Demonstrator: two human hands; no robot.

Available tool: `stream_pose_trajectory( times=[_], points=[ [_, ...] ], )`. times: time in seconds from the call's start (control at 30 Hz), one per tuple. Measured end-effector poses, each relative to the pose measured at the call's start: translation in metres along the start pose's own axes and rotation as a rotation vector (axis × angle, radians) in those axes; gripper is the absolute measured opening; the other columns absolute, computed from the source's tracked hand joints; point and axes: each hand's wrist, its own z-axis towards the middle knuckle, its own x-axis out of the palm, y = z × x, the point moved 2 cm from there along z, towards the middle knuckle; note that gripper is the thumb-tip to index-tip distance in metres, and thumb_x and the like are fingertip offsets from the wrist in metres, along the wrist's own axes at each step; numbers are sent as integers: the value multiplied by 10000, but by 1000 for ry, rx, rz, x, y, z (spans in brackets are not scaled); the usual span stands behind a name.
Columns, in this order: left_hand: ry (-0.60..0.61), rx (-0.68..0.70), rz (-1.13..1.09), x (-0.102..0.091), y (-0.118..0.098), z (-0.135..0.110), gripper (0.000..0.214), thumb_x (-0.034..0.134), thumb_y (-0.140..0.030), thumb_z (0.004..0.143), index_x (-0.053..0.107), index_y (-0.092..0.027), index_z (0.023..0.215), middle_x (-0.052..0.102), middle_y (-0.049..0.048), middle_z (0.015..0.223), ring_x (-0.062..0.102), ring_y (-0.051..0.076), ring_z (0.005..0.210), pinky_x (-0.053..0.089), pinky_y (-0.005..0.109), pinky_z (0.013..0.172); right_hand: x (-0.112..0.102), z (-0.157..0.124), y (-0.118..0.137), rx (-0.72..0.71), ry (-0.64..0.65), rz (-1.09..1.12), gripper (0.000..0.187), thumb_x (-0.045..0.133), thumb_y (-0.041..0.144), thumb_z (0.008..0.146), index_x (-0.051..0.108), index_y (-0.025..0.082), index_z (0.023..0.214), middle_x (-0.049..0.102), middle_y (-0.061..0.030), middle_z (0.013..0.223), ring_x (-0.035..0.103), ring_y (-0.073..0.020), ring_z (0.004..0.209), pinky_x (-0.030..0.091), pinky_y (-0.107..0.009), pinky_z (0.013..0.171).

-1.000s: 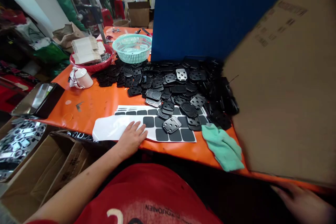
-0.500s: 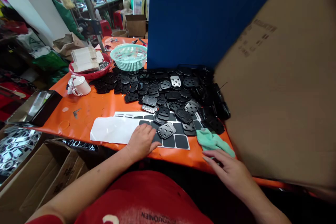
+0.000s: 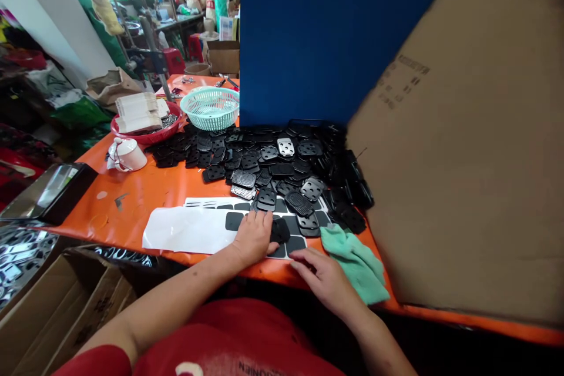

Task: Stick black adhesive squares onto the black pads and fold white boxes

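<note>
My left hand [image 3: 253, 239] is over a sheet of dark rounded stickers [image 3: 296, 245], its fingers and thumb around the left side of a small black plate [image 3: 281, 230]. Part of that plate is hidden by the hand. My right hand [image 3: 324, 275] is at the table's front edge, thumb and forefinger slightly apart near the sheet's lower right corner, with nothing visible between them. Beside it, a green cloth [image 3: 355, 261] hangs over the edge. White backing paper [image 3: 187, 229] covers the sheet's left part. Behind lies a heap of black plates with round holes [image 3: 282, 169].
A large cardboard panel [image 3: 462, 158] closes off the right side, and a blue board [image 3: 335, 35] stands behind the heap. To the left are a white lidded cup [image 3: 127, 155], a red basin [image 3: 152, 135] and a mint-green basket [image 3: 210, 108]. Open cartons [image 3: 57, 299] stand below the table.
My right hand has left the cloth and moved left to the sheet's corner. The cloth now lies spread lower. My left hand has closed around the plate, which shows a darker face.
</note>
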Motion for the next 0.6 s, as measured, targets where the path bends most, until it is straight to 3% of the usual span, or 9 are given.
stream_pose_trajectory(
  times=[0.07, 0.13, 0.23, 0.37, 0.5, 0.6],
  points=[
    [-5, 43, -32, -6, 1, -8, 617, 709, -414, 751, 488, -117, 1245, 547, 170, 1113, 514, 327, 1004, 468, 458, 833, 0, 6, -4, 87, -140, 166, 340, 583, 470, 869, 674, 221, 1081, 695, -81, 986, 659, -241, 864, 532, -358, 755],
    [-19, 111, -71, -11, 0, -16, 568, 683, -406, 754, 499, -135, 1218, 538, 159, 1115, 508, 318, 1000, 476, 461, 840, 3, 14, -6, 169, -200, 298, 460, 588, 528, 848, 632, 198, 1166, 690, -78, 949, 657, -225, 799, 532, -328, 670],
    [-68, 200, -111, -17, -6, -28, 582, 655, -396, 747, 481, -134, 1237, 532, 162, 1132, 511, 319, 1013, 476, 477, 868, 13, 25, 2, 189, -147, 414, 466, 596, 587, 816, 671, 196, 1059, 667, -45, 839, 611, -198, 740, 499, -286, 613],
    [-142, 191, -156, -20, -9, -37, 626, 595, -524, 818, 450, -104, 1259, 537, 190, 1157, 524, 333, 1036, 483, 496, 876, 25, 29, 23, 247, -97, 634, 403, 648, 594, 766, 669, 201, 852, 597, -5, 740, 514, -146, 640, 423, -228, 502],
    [-235, 231, -249, -20, -3, -44, 643, 520, -603, 857, 442, -102, 1252, 568, 178, 1078, 546, 303, 983, 494, 488, 866, 28, 26, 40, 303, -45, 790, 394, 703, 571, 730, 649, 197, 841, 518, 23, 673, 423, -99, 547, 344, -191, 434],
    [-320, 274, -316, -21, 2, -50, 643, 527, -575, 867, 413, -95, 1279, 565, 189, 1079, 545, 288, 964, 505, 466, 848, 29, 24, 45, 290, -13, 833, 391, 727, 553, 717, 653, 194, 852, 531, 24, 677, 426, -91, 542, 353, -189, 441]
  ],
)
